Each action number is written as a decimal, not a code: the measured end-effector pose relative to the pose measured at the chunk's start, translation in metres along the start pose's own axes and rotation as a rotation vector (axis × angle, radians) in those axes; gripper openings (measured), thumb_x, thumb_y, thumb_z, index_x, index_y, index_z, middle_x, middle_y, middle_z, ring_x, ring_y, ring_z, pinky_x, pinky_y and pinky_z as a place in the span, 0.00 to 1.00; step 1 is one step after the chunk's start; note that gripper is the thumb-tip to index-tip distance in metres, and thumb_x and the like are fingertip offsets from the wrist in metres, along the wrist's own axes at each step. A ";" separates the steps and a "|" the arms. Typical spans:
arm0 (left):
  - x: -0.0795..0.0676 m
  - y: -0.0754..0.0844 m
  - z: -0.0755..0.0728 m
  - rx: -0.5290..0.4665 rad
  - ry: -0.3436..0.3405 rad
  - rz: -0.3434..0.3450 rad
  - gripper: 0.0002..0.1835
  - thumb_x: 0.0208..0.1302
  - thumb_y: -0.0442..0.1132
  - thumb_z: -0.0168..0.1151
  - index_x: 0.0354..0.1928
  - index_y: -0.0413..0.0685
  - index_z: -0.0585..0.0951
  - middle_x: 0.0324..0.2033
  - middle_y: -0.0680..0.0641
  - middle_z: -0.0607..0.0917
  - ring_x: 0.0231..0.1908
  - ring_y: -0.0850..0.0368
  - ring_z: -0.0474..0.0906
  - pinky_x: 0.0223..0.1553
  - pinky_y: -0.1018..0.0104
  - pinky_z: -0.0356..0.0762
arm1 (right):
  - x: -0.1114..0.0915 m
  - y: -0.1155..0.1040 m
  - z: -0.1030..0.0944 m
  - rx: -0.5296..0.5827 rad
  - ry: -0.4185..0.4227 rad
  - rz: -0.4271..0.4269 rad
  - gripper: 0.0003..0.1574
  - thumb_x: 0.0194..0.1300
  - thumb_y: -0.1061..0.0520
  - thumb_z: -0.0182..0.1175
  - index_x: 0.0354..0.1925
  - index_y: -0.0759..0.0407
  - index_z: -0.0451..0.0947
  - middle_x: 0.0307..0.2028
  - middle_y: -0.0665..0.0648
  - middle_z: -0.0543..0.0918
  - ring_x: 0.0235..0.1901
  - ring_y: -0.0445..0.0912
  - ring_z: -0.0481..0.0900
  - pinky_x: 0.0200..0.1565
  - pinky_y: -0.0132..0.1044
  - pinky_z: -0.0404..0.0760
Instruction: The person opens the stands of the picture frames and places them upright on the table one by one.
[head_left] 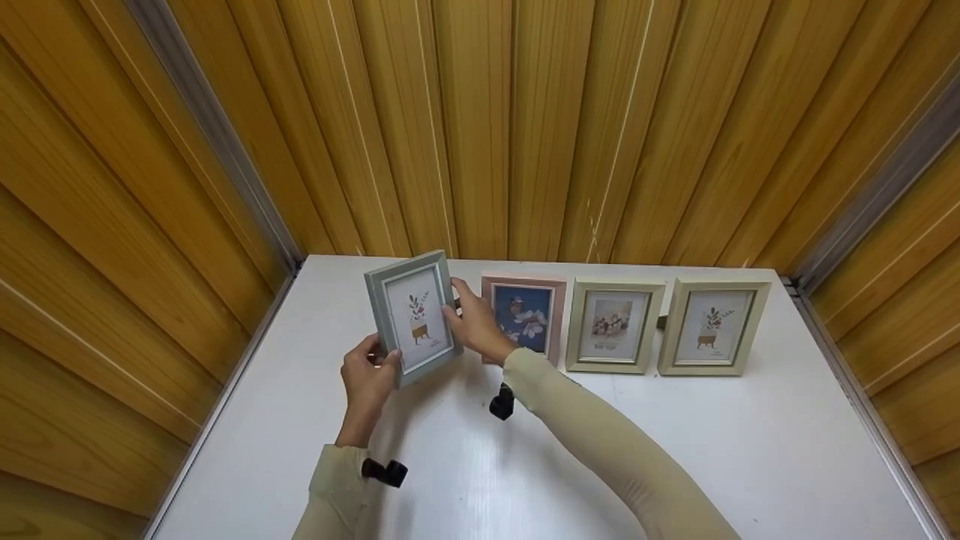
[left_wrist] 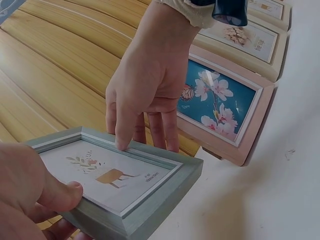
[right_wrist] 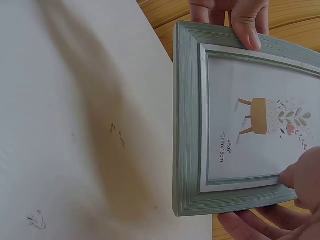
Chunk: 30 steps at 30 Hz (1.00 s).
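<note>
A grey-green picture frame (head_left: 417, 315) with a potted-plant print is held up, tilted, between both hands. My left hand (head_left: 367, 376) grips its lower left side, thumb on the front and fingers behind. On the opposite side, my right hand (head_left: 480, 324) pinches the edge with the thumb in front. The right wrist view shows the green frame (right_wrist: 186, 125) over the white tabletop, with size lettering on its print. Just right of it stands a pink picture frame (head_left: 561, 315) with a butterfly and blossom picture, partly covered by my right hand and sleeve.
Two cream picture frames stand to the right: one with a flower-bunch print (head_left: 613, 322), the other with a potted-plant print (head_left: 709, 330). They share the white table (head_left: 450, 480) with the pink one. Wood-look panels (head_left: 472, 127) rise behind the table and at both sides.
</note>
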<state>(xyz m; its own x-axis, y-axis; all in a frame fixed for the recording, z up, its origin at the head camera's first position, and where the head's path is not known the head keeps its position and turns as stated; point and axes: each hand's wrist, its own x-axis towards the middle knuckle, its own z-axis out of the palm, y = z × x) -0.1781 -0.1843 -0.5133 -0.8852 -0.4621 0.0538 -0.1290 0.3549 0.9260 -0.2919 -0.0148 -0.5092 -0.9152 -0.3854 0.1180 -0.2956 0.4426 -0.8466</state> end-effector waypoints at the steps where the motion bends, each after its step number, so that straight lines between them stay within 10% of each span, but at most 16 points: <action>1: 0.000 0.000 0.000 -0.002 -0.003 -0.001 0.21 0.66 0.26 0.64 0.61 0.35 0.81 0.45 0.38 0.85 0.41 0.48 0.77 0.42 0.62 0.75 | -0.001 0.000 0.000 -0.002 0.004 0.007 0.31 0.79 0.59 0.55 0.75 0.55 0.61 0.57 0.62 0.83 0.49 0.51 0.84 0.48 0.45 0.85; 14: 0.004 -0.003 0.000 -0.005 -0.004 -0.019 0.23 0.66 0.28 0.65 0.63 0.37 0.80 0.48 0.38 0.87 0.43 0.48 0.79 0.45 0.60 0.78 | -0.002 0.002 -0.001 0.009 0.038 0.010 0.29 0.78 0.59 0.56 0.73 0.55 0.64 0.53 0.60 0.85 0.46 0.49 0.84 0.45 0.42 0.85; 30: 0.032 -0.013 0.020 0.078 0.132 0.198 0.31 0.72 0.24 0.58 0.75 0.44 0.69 0.60 0.34 0.81 0.59 0.40 0.81 0.57 0.47 0.80 | -0.018 -0.006 -0.001 0.097 0.079 -0.003 0.38 0.78 0.58 0.55 0.79 0.57 0.56 0.60 0.65 0.80 0.52 0.55 0.84 0.50 0.48 0.85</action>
<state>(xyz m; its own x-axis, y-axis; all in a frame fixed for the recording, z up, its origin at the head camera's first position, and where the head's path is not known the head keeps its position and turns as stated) -0.2138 -0.1877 -0.5312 -0.8313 -0.4777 0.2841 0.0020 0.5085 0.8610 -0.2733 -0.0101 -0.5057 -0.9341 -0.3199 0.1581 -0.2741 0.3594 -0.8920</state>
